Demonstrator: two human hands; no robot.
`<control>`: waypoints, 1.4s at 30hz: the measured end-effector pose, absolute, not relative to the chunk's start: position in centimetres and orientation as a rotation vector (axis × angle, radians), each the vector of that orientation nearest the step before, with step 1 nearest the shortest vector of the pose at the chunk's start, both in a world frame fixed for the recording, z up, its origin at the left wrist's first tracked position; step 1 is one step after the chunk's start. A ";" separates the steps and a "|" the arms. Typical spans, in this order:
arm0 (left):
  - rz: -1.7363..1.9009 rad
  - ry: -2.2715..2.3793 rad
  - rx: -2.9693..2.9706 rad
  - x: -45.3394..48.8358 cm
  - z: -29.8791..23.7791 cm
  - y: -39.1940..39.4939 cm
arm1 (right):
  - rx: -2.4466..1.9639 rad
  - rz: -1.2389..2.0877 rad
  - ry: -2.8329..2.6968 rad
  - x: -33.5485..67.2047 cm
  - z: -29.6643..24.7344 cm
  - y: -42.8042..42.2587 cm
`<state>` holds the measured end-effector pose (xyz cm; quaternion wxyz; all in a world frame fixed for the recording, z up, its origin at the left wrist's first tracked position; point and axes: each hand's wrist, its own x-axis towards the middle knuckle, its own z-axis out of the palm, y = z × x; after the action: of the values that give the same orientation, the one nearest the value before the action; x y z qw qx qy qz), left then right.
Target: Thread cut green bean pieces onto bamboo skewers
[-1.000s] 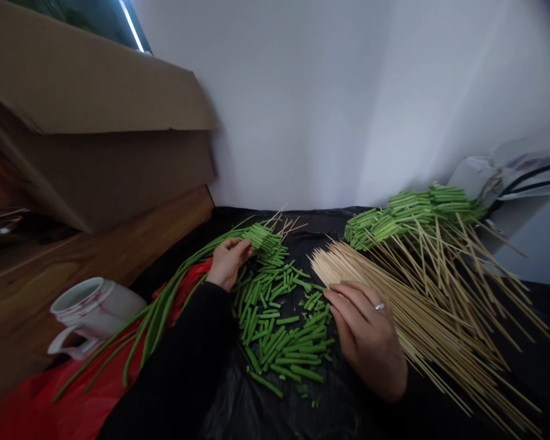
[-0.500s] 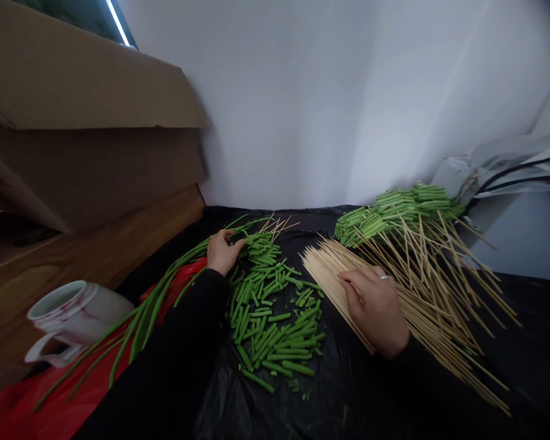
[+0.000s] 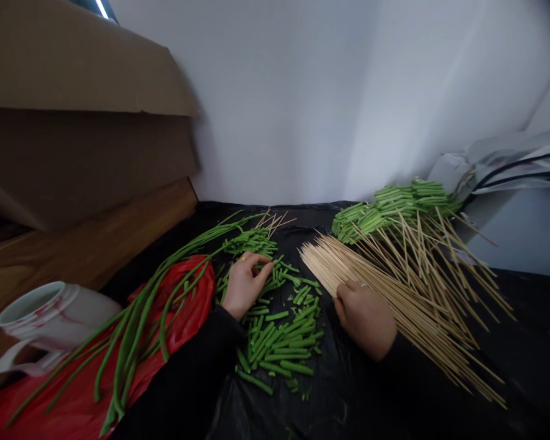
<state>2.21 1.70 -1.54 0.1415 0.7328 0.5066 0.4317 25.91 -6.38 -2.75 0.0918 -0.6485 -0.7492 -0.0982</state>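
My left hand (image 3: 247,284) is over the loose cut pieces of long green bean (image 3: 286,342), its thumb and fingertips nearly together. Whatever lies between those fingertips is hidden. To the right, my right hand (image 3: 366,318) rests at the near edge of a fanned pile of bamboo skewers (image 3: 330,260), with its fingers curled closed at the skewers. Behind my left hand is a small stack of cut bean pieces (image 3: 252,241) with thin sticks poking out beyond it. Rows of skewered bean pieces (image 3: 394,208) are piled at the back right.
Long uncut beans (image 3: 132,318) lie across a red plastic bag (image 3: 190,293) at left. A white mug (image 3: 68,318) and a cardboard box (image 3: 87,146) stand beside it. Black plastic sheeting (image 3: 321,409) covers the work surface, with a pale wall (image 3: 279,110) behind.
My left hand has come nearer and to the right, from the long beans and small stack to the loose pieces. My right hand has shifted slightly, its fingers curling more.
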 end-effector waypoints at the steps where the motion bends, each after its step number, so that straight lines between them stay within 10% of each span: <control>1: 1.254 1.460 2.113 2.1 -1.5 1.6 | -1.943 -0.307 -2.222 25.9 -2.8 -6.4; 42: 0.981 1.313 2.344 2.9 -2.1 0.7 | -2.004 -0.396 -2.143 26.1 -2.5 -6.8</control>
<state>2.91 0.73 -2.10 0.1404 0.8114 0.4545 0.3397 26.10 -6.81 -2.50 0.0904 -0.6741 -0.7209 -0.1331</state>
